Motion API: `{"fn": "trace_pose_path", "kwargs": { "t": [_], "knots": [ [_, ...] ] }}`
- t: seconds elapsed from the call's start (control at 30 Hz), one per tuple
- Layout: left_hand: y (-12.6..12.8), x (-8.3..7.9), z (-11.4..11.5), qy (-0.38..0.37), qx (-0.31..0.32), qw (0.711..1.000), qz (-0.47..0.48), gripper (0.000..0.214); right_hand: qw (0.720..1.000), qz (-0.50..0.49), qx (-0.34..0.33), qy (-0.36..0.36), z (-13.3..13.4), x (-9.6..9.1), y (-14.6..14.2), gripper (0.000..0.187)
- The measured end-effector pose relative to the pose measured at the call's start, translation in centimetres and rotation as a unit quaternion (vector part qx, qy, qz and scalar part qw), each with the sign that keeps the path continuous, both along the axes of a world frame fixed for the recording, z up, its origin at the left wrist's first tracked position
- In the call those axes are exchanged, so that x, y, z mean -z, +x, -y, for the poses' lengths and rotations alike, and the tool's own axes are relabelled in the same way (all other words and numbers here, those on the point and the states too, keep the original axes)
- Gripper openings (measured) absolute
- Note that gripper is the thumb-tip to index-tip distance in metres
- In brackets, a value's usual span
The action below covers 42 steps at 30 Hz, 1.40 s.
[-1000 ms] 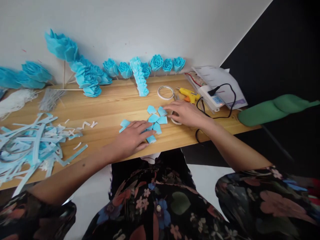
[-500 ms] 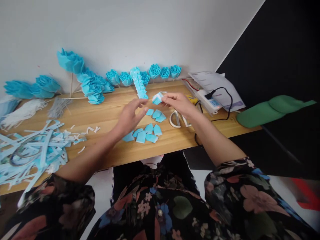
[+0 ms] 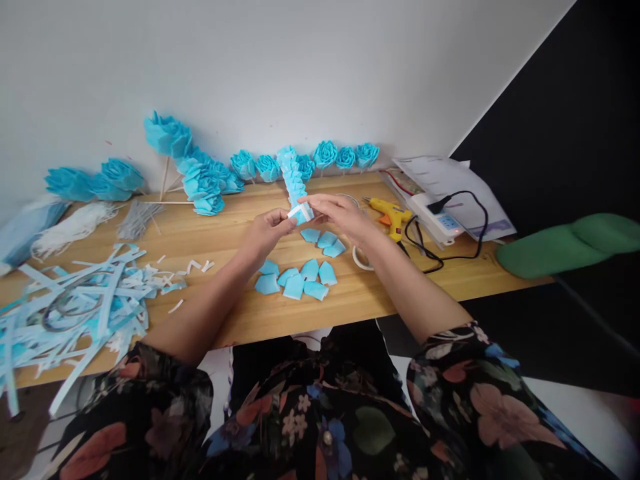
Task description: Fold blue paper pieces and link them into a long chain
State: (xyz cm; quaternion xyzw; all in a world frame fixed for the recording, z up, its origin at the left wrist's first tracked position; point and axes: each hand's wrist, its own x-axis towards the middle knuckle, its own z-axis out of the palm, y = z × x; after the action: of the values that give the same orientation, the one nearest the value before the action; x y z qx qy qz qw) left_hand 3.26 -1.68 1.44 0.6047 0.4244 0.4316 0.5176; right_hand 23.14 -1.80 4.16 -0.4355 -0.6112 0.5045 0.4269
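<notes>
Pinching a small light-blue folded paper piece (image 3: 302,212) between them, the left hand (image 3: 266,232) and the right hand (image 3: 341,217) are meeting in the air over the middle of the light wooden tabletop (image 3: 280,310). The left hand is closing its thumb and forefinger on the left end of the piece. The right hand is gripping the right end with its fingertips, and its other fingers are curving loosely over it. The piece is not touching the wood; it is hanging just above it.

Three flat light-blue paper petals (image 3: 323,240) are lying directly under the right hand. A larger cluster of blue petals (image 3: 299,280) is lying nearer the front edge, between the two forearms. A white tape ring (image 3: 356,257) is showing partly from under the right forearm.

Toward the right edge, a yellow glue gun (image 3: 391,215) is lying beside a white power strip (image 3: 443,221) with a black cable (image 3: 425,250). Along the rear edge a row of blue paper roses (image 3: 345,157) is leaning on the wall, and a stacked column of blue petals (image 3: 294,179) is reaching from there toward the hands. A heap of pale blue paper strips (image 3: 75,300) is covering the front left corner.
</notes>
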Motion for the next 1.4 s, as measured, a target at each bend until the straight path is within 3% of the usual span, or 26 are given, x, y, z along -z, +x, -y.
{"fn": "trace_pose_path", "kwargs": {
  "t": [0.13, 0.33, 0.47, 0.67, 0.8, 0.97, 1.2, 1.4],
  "knots": [
    [0.1, -0.3, 0.1, 0.003, 0.01, 1.0, -0.027, 0.035, 0.998, 0.046, 0.018, 0.038, -0.6, 0.6, -0.6, 0.032],
    [-0.2, 0.4, -0.5, 0.007, -0.042, 0.998, 0.036, 0.036, 1.0, 0.012, -0.002, 0.017, -0.3, 2.7, -0.8, 0.038],
    [-0.1, 1.0, -0.4, 0.005, -0.048, 0.997, 0.067, 0.038, 1.0, 0.006, -0.014, 0.022, -0.1, 3.3, -1.3, 0.03],
    [0.3, 1.1, -0.2, 0.007, -0.006, 1.0, 0.028, 0.049, 0.996, -0.077, 0.034, -0.009, 0.2, 3.4, -2.4, 0.027],
    [0.2, 1.1, -0.3, 0.011, -0.016, 1.0, 0.01, 0.041, 0.997, -0.073, 0.031, -0.017, 0.5, 3.1, -2.4, 0.029],
    [0.1, 0.7, 0.2, 0.006, 0.015, 0.999, -0.039, 0.035, 0.998, -0.051, 0.03, 0.012, 0.5, 3.0, -2.1, 0.033],
    [-0.1, 0.7, -0.1, 0.014, -0.048, 0.998, 0.027, 0.03, 0.997, -0.026, 0.066, 0.015, 0.4, 2.9, -2.1, 0.044],
    [-0.4, 1.0, -0.5, 0.022, -0.024, 0.999, 0.033, 0.032, 0.997, -0.005, 0.066, 0.035, 0.3, 3.2, -1.8, 0.047]
  ]
}}
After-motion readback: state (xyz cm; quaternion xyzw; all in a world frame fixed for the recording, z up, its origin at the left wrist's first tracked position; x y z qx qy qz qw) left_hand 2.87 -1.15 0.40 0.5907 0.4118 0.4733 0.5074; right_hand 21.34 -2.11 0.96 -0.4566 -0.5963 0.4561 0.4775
